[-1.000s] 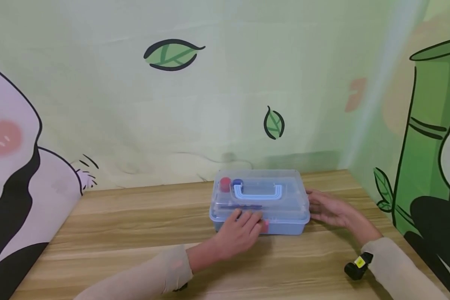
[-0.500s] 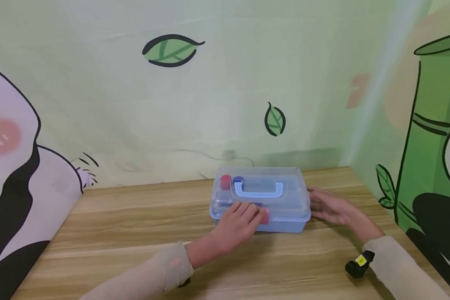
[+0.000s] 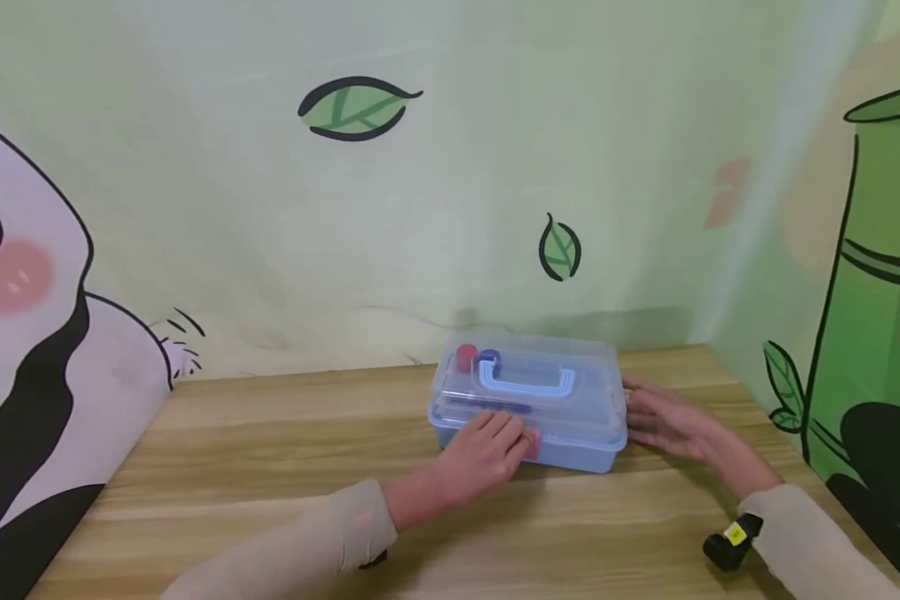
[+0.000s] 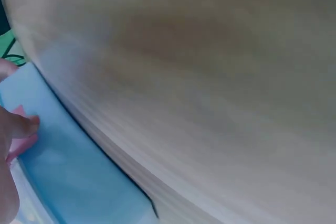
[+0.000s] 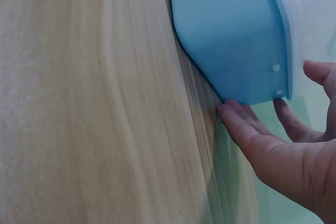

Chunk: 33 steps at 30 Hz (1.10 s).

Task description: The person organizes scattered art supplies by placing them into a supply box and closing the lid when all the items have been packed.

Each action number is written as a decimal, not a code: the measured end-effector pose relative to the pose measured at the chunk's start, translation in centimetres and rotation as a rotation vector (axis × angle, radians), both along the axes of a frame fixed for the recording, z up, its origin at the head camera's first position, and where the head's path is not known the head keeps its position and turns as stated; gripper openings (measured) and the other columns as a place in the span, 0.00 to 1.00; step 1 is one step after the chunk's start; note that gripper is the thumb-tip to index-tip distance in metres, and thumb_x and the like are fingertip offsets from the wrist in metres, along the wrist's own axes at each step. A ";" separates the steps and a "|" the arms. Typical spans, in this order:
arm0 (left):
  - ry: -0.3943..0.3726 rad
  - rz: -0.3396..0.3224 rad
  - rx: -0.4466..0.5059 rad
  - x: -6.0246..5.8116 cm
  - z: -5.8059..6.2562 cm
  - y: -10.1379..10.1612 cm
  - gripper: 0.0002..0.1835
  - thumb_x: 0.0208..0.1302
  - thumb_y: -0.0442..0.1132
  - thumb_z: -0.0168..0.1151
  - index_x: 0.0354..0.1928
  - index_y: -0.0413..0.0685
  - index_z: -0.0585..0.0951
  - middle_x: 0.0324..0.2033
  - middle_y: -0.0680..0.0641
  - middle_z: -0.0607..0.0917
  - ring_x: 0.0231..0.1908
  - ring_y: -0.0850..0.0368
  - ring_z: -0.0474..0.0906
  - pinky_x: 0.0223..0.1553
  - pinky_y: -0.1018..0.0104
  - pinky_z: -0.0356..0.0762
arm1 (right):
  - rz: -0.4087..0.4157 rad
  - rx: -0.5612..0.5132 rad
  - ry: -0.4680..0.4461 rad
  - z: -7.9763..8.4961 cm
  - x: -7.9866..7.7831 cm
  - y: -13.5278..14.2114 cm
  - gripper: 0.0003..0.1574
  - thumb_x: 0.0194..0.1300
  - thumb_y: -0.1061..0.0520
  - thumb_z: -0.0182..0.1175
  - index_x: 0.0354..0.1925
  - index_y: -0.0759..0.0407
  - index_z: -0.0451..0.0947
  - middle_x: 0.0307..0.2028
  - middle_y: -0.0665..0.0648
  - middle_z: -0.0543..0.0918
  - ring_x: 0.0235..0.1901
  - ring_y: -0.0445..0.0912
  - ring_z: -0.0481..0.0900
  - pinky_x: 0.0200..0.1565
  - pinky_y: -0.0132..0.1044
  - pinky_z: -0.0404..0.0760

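A blue plastic storage box (image 3: 585, 421) with a clear lid and a light-blue handle (image 3: 527, 389) sits on the table, its lid down. Through the lid show a red cap (image 3: 466, 358), a dark blue cap (image 3: 489, 362) and a thin dark stick-like item. My left hand (image 3: 476, 458) grips the front edge, fingers over the lid, with the thumb at the pink latch (image 4: 23, 142) in the left wrist view. At the box's right end, fingertips of my right hand (image 5: 289, 153) touch the side wall, the fingers mostly extended and the thumb apart, near the lid.
The wood-grain table (image 3: 285, 450) runs back to a printed cloth backdrop (image 3: 450, 167), just behind the box. Another backdrop panel (image 3: 870, 350) with bamboo stands at the right. A black wrist device (image 3: 729, 546) hangs from the right sleeve.
My left fingers have shifted up onto the lid's front edge and the thumb has come to the latch. The box has turned slightly. The right hand stays at its side.
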<state>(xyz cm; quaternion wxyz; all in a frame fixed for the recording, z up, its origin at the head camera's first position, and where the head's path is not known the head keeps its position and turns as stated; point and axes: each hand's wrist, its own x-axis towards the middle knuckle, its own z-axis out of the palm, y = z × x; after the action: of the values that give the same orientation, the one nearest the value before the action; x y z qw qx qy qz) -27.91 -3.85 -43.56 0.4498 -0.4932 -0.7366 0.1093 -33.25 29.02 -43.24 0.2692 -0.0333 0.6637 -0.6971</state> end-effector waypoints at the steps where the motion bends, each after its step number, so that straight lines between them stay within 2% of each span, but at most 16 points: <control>1: 0.018 -0.026 0.006 0.0 0.2 0.0 0.21 0.74 0.32 0.35 0.40 0.44 0.83 0.32 0.49 0.76 0.35 0.54 0.73 0.35 0.67 0.70 | -0.005 0.001 -0.005 0.1 0.0 0.0 0.48 0.69 0.53 0.51 0.74 0.57 0.34 0.64 0.63 0.63 0.64 0.54 0.64 0.63 0.50 0.63; 5: 0.090 -0.116 0.042 -0.5 1.0 0.2 0.14 0.72 0.34 0.46 0.36 0.45 0.83 0.30 0.51 0.76 0.32 0.56 0.73 0.31 0.69 0.70 | 0.004 0.011 0.007 0.3 -0.1 0.1 0.47 0.70 0.53 0.50 0.74 0.58 0.34 0.60 0.58 0.68 0.61 0.51 0.67 0.63 0.50 0.64; 8: 0.108 -0.131 0.038 -1.0 1.0 0.3 0.13 0.72 0.34 0.47 0.38 0.44 0.83 0.30 0.51 0.77 0.32 0.56 0.73 0.32 0.69 0.70 | 0.019 0.012 0.021 0.4 -0.3 0.2 0.46 0.71 0.54 0.48 0.74 0.59 0.33 0.57 0.55 0.70 0.60 0.49 0.68 0.63 0.49 0.63; 13: 0.077 -0.077 0.008 -1.0 0.9 0.0 0.18 0.74 0.34 0.39 0.42 0.46 0.82 0.33 0.51 0.77 0.35 0.57 0.74 0.33 0.69 0.70 | 0.011 0.004 0.020 0.1 -0.3 0.2 0.45 0.70 0.55 0.47 0.74 0.59 0.33 0.56 0.55 0.71 0.59 0.49 0.68 0.63 0.50 0.63; 16: 0.005 -0.035 0.000 -0.9 0.8 -0.6 0.19 0.75 0.35 0.36 0.47 0.50 0.80 0.36 0.52 0.77 0.38 0.56 0.74 0.36 0.68 0.69 | -0.011 -0.005 0.009 0.1 -0.2 0.2 0.45 0.70 0.56 0.48 0.74 0.59 0.35 0.55 0.55 0.71 0.58 0.49 0.69 0.64 0.50 0.63; 18: -0.030 -0.007 0.030 -0.8 1.0 -1.1 0.15 0.74 0.39 0.40 0.50 0.53 0.79 0.40 0.52 0.78 0.41 0.55 0.73 0.39 0.66 0.70 | -0.020 -0.002 0.011 0.2 -0.2 0.2 0.45 0.70 0.56 0.48 0.74 0.59 0.35 0.56 0.55 0.71 0.58 0.49 0.69 0.64 0.50 0.62; 20: -0.067 0.028 0.106 -0.9 1.2 -2.1 0.12 0.69 0.44 0.50 0.51 0.55 0.77 0.44 0.51 0.78 0.44 0.52 0.73 0.43 0.62 0.71 | -0.027 -0.004 0.010 0.1 -0.1 0.0 0.45 0.69 0.56 0.49 0.74 0.60 0.35 0.56 0.56 0.71 0.58 0.49 0.69 0.64 0.50 0.61; 21: -0.094 0.055 0.158 -1.0 1.3 -2.6 0.15 0.65 0.46 0.55 0.52 0.55 0.76 0.46 0.50 0.77 0.46 0.50 0.73 0.45 0.60 0.71 | -0.025 -0.006 0.012 0.0 -0.1 -0.1 0.46 0.69 0.56 0.48 0.74 0.60 0.35 0.56 0.56 0.70 0.58 0.50 0.69 0.64 0.51 0.61; 24: -0.221 0.167 0.347 -1.6 1.7 -4.4 0.27 0.53 0.52 0.63 0.55 0.53 0.73 0.52 0.45 0.74 0.51 0.45 0.70 0.50 0.53 0.70 | -0.026 -0.011 0.006 0.0 -0.1 -0.1 0.46 0.69 0.56 0.49 0.74 0.61 0.35 0.56 0.57 0.70 0.58 0.50 0.69 0.64 0.50 0.61; 26: -0.377 0.225 0.439 -2.0 1.7 -5.5 0.33 0.52 0.53 0.64 0.59 0.49 0.70 0.56 0.40 0.70 0.54 0.42 0.68 0.54 0.50 0.69 | -0.025 -0.015 0.006 0.1 -0.1 -0.1 0.46 0.69 0.57 0.49 0.74 0.61 0.34 0.57 0.59 0.69 0.58 0.51 0.69 0.64 0.50 0.61; 30: -0.735 0.237 0.540 -2.4 1.2 -6.8 0.38 0.57 0.52 0.63 0.66 0.46 0.63 0.63 0.36 0.62 0.57 0.42 0.68 0.55 0.50 0.72 | -0.028 -0.024 0.006 0.3 -0.1 0.1 0.45 0.70 0.57 0.48 0.74 0.61 0.34 0.61 0.63 0.65 0.58 0.51 0.69 0.63 0.49 0.64; 31: -0.807 0.227 0.557 -2.4 1.1 -6.9 0.38 0.58 0.51 0.63 0.67 0.46 0.62 0.64 0.36 0.61 0.57 0.42 0.69 0.55 0.50 0.72 | -0.029 -0.029 0.003 0.4 -0.1 0.2 0.45 0.70 0.57 0.48 0.74 0.61 0.34 0.61 0.63 0.65 0.58 0.51 0.69 0.63 0.49 0.65; 33: -0.894 0.211 0.587 -2.3 0.9 -6.9 0.39 0.59 0.50 0.63 0.69 0.46 0.60 0.66 0.36 0.59 0.57 0.42 0.69 0.54 0.50 0.73 | -0.023 -0.038 -0.001 0.4 -0.2 0.1 0.45 0.71 0.57 0.47 0.74 0.61 0.34 0.61 0.63 0.65 0.58 0.50 0.69 0.61 0.47 0.67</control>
<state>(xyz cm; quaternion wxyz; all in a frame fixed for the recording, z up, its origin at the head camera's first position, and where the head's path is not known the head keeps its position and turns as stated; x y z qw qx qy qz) -30.17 -10.74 -42.67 0.1979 -0.2688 -0.9011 -0.2767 -33.45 29.17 -42.83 0.2608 -0.0304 0.6503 -0.7128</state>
